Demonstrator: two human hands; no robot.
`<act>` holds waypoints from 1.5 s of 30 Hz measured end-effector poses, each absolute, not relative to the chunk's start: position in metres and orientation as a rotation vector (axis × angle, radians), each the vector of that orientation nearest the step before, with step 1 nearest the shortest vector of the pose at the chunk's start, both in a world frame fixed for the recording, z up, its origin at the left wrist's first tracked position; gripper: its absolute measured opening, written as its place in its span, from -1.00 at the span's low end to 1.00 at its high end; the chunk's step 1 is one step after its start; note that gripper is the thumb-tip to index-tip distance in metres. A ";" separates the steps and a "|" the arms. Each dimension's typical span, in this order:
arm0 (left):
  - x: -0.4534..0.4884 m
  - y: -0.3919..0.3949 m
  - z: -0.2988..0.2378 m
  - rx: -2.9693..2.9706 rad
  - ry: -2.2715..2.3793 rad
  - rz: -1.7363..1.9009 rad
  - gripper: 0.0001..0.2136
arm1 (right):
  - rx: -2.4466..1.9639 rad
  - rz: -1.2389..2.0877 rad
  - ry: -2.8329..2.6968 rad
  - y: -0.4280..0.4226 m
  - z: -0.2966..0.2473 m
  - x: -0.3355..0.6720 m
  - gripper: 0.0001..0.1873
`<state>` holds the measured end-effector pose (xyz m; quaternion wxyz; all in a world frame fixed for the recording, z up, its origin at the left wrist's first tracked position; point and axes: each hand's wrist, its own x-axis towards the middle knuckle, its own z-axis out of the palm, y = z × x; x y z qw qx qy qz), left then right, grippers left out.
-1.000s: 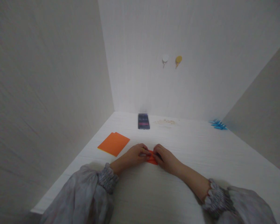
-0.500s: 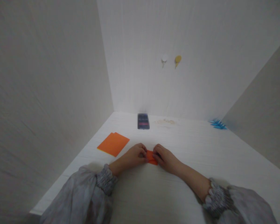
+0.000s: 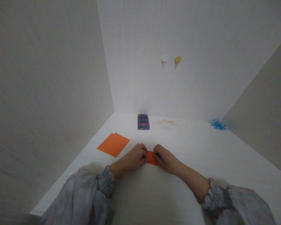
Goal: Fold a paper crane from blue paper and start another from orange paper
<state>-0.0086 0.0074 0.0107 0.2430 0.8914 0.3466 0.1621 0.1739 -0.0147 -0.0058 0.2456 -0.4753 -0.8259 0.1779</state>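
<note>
A small folded piece of orange origami paper (image 3: 151,157) lies on the white table between my two hands. My left hand (image 3: 139,154) is closed on its left edge, with the fingers curled and the thumb against the paper. On the other side, my right hand (image 3: 163,157) pinches the right part of the same paper. The fingertips cover both ends, so only the middle of the paper shows, with a fold line across it.
Left of my hands lies a stack of orange square sheets (image 3: 113,145). A dark, blurred-out phone-like rectangle (image 3: 143,122) is by the back wall. Blue folded paper pieces (image 3: 217,124) sit in the far right corner. White (image 3: 164,58) and gold (image 3: 178,60) hooks are on the wall.
My left thumb and fingers have closed a little more tightly at the paper's left edge. The right hand keeps its pinch, and the paper stays in nearly the same place.
</note>
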 end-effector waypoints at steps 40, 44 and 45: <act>-0.007 0.018 -0.008 2.361 1.094 0.536 -0.82 | -1.242 0.466 -2.252 -0.014 -0.011 0.175 -0.90; -0.007 0.018 -0.006 2.378 1.108 0.503 -0.85 | -1.241 0.461 -2.253 -0.014 -0.012 0.175 -0.90; -0.007 0.017 -0.006 2.384 1.111 0.491 -0.86 | -1.244 0.462 -2.253 -0.013 -0.012 0.176 -0.90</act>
